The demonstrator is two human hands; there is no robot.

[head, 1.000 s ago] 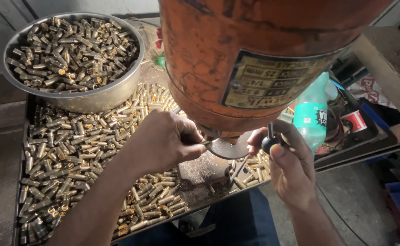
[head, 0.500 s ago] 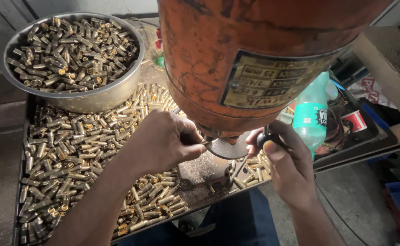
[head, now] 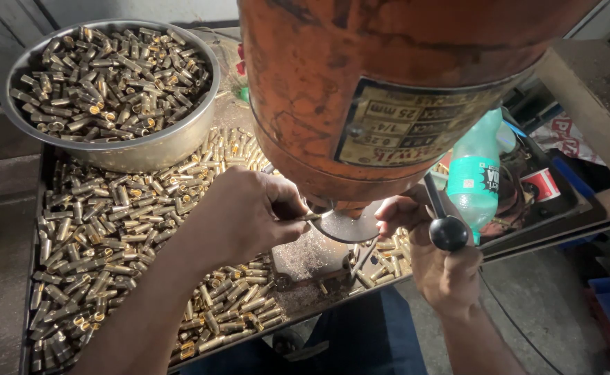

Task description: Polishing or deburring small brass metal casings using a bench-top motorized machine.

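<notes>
Head view: orange machine point(head: 388, 90) hides what left hand point(head: 249, 215) pinches

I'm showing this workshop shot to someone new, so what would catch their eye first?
First the big orange machine body, worn and filling the top centre, right over the work. Next the mass of small brass-coloured pieces: heaped in a steel bowl at upper left and spread over the tray below it. Under the machine, the left hand pinches a small piece while the right hand holds a black-knobbed lever.
</notes>
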